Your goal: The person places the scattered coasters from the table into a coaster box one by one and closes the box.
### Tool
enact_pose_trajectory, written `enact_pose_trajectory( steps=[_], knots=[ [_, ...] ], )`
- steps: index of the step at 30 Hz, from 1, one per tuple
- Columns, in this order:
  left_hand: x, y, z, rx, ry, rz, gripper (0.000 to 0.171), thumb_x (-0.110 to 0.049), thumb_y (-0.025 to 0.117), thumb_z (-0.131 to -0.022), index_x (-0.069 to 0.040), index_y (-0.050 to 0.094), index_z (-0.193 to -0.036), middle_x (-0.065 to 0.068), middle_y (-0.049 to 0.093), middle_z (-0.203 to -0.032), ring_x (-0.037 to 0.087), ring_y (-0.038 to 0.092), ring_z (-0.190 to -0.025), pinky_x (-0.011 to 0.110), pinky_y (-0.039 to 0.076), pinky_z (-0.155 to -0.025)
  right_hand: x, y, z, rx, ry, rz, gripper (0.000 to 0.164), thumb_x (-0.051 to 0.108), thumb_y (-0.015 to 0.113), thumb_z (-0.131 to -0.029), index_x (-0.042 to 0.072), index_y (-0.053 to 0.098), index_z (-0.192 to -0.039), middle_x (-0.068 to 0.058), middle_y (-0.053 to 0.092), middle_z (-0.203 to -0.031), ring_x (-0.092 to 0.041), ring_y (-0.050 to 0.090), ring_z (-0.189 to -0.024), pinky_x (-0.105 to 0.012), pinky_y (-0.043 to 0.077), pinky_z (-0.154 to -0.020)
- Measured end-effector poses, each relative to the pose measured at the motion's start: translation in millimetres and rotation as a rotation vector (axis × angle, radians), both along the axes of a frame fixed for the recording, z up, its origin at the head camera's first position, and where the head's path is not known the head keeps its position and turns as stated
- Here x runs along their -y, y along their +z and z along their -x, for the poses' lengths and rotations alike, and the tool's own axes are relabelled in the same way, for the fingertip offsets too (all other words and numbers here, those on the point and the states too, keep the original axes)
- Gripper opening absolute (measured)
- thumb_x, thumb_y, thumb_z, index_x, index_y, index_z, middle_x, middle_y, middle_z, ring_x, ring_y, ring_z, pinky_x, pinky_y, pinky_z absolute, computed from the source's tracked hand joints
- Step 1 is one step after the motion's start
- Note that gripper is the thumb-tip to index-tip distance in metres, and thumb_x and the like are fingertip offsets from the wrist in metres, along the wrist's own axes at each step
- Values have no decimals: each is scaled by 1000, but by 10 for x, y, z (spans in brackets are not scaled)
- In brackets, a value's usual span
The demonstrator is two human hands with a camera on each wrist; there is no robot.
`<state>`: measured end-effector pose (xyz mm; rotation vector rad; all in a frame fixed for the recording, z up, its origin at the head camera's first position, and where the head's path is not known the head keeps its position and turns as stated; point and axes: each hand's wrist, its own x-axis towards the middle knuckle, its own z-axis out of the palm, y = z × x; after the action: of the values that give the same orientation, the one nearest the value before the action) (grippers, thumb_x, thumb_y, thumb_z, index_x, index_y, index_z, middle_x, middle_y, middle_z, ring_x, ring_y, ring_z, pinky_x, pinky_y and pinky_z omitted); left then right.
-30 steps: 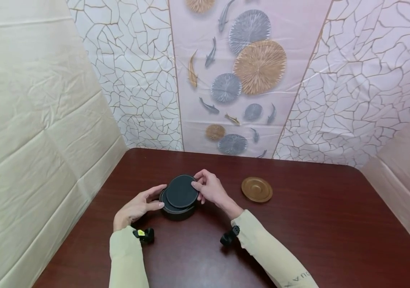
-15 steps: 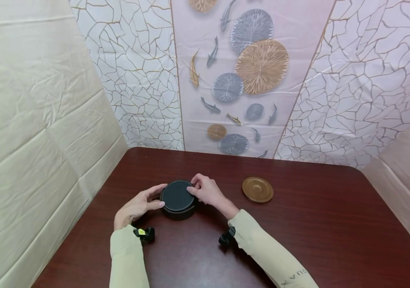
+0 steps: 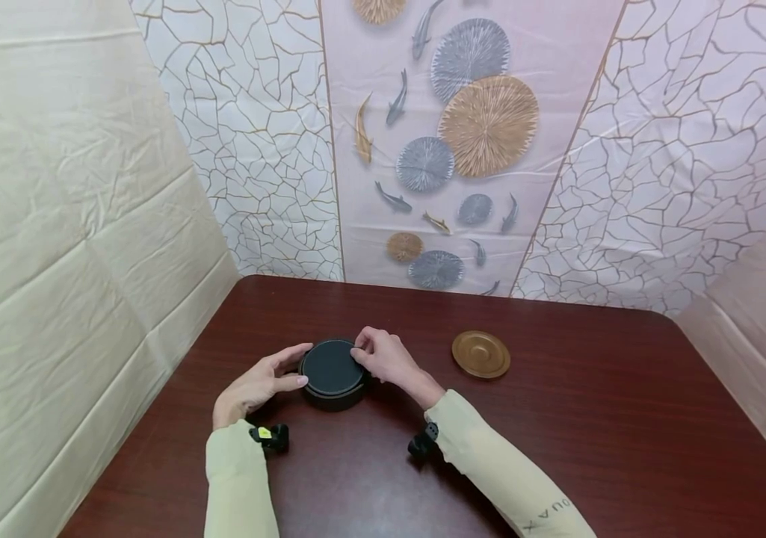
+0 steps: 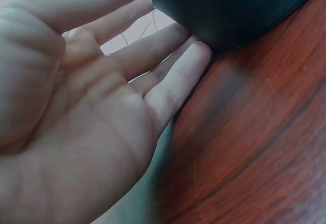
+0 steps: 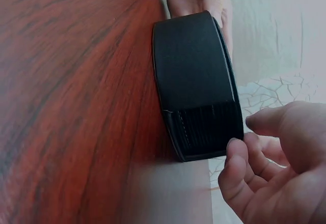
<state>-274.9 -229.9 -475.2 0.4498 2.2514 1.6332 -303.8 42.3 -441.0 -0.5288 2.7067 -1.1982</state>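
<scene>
A round black coaster holder (image 3: 334,401) stands on the table, its side slot showing a stack of thin edges (image 5: 204,127) in the right wrist view. On top lies a round black coaster (image 3: 332,366), level within the rim. My left hand (image 3: 255,385) holds the holder from the left, thumb at the front and fingers behind; in the left wrist view its fingertips touch the dark side wall (image 4: 224,15). At the right rim, my right hand (image 3: 388,357) pinches the coaster's edge between thumb and fingers, beside the slot.
A brown-gold round disc (image 3: 480,354) with raised rings lies flat on the dark red wooden table (image 3: 557,418), right of the right hand. Patterned cloth (image 3: 275,149) hangs behind the table, and plain cloth (image 3: 87,261) hangs along its left side.
My right hand has moved left and down, bringing the coaster from a tilted, offset position to lying level in the holder. The left hand has stayed in place.
</scene>
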Motion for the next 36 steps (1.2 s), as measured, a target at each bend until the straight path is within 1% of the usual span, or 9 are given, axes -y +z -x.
enact_pose_trajectory(
  steps=[3,7,14,18,20,25,31,34,36],
  knots=[
    [-3,-6,7,-5,2,11,72,-26,73,-89,-20,38,-151,7,43,-152,31,47,-135,18,45,-95,-61,0,13,11,-2,32,12,28,61,-97,16,64,-99,-2,61,-73,-16,58,-52,-31,50,-45],
    [-4,-11,15,-16,-2,24,73,-27,72,-89,-18,37,-152,8,43,-152,31,46,-135,18,45,-95,-162,47,16,28,-23,35,12,30,60,-97,18,64,-98,-3,60,-71,-20,60,-55,-31,50,-47],
    [-11,8,24,-7,3,19,71,-27,73,-88,-22,39,-150,5,46,-151,29,46,-136,17,45,-95,-402,98,30,35,-66,30,11,29,61,-97,19,64,-98,-4,63,-79,-28,64,-65,-32,49,-49],
    [-7,10,17,-5,0,11,71,-26,73,-88,-21,38,-151,6,45,-151,30,46,-136,17,46,-95,-545,96,29,29,-85,25,11,28,61,-97,18,64,-98,-8,65,-82,-30,65,-66,-32,48,-49],
    [-5,5,14,-4,1,8,71,-27,73,-88,-21,39,-150,6,45,-151,30,46,-136,17,46,-94,-623,89,14,21,-91,17,11,28,61,-97,18,64,-99,-8,65,-82,-29,65,-65,-31,48,-49],
    [-7,-15,21,-5,-10,-5,71,-26,73,-89,-21,38,-151,7,45,-151,31,45,-136,17,46,-95,-867,46,-28,5,-110,-24,12,27,61,-97,16,64,-100,-8,66,-83,-21,63,-61,-31,49,-51],
    [9,-13,11,-1,-11,-2,72,-25,73,-89,-19,37,-152,7,44,-151,31,45,-136,18,47,-94,-1222,29,-35,3,-150,-74,16,28,59,-98,14,63,-104,-12,66,-79,-24,63,-61,-32,49,-49],
    [15,-7,7,-5,-8,0,73,-26,73,-89,-19,37,-152,7,44,-152,31,45,-136,17,46,-94,-1386,22,-18,-11,-159,-109,17,27,58,-98,12,63,-104,-11,65,-75,-21,61,-58,-31,48,-49],
    [15,-5,8,-6,-11,4,72,-27,73,-89,-19,37,-152,7,44,-152,31,45,-136,17,46,-94,-1483,14,-9,-3,-167,-126,16,27,57,-99,12,63,-102,-10,65,-73,-19,59,-56,-31,48,-51]
  ],
)
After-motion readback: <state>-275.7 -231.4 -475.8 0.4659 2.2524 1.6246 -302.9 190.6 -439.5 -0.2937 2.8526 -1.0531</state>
